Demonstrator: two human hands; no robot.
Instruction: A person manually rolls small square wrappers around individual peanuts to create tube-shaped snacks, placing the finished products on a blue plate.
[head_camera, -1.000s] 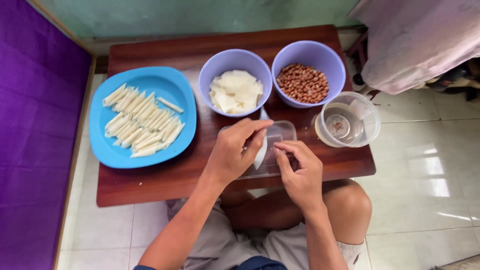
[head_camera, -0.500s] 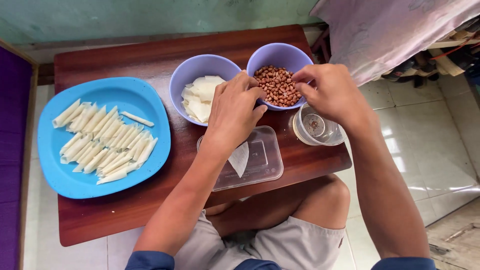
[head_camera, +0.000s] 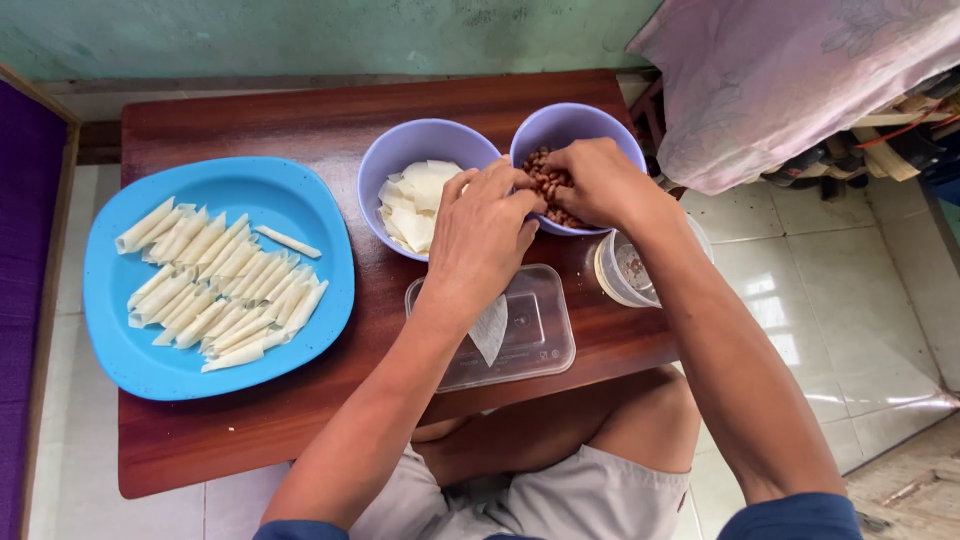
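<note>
My left hand (head_camera: 478, 238) holds a thin white wrapper sheet (head_camera: 490, 332), which hangs down over a clear plastic container (head_camera: 545, 345). The fingers of this hand reach the edge of the purple bowl (head_camera: 582, 114) of brown peanuts (head_camera: 545, 172). My right hand (head_camera: 597, 180) is inside that bowl, fingers curled into the peanuts and hiding most of them. Beside it stands a second purple bowl (head_camera: 410, 138) with a stack of white wrapper sheets (head_camera: 418, 205).
A blue plate (head_camera: 300, 200) at the left carries several rolled white wrappers (head_camera: 220, 285). A clear cup (head_camera: 625, 272) stands under my right forearm near the right edge of the low wooden table (head_camera: 250, 120). A pink cloth (head_camera: 790, 80) hangs at the right.
My right hand left the clear container and went into the peanut bowl. My left hand rose toward the bowls with the wrapper sheet. The camera view shifted to the right.
</note>
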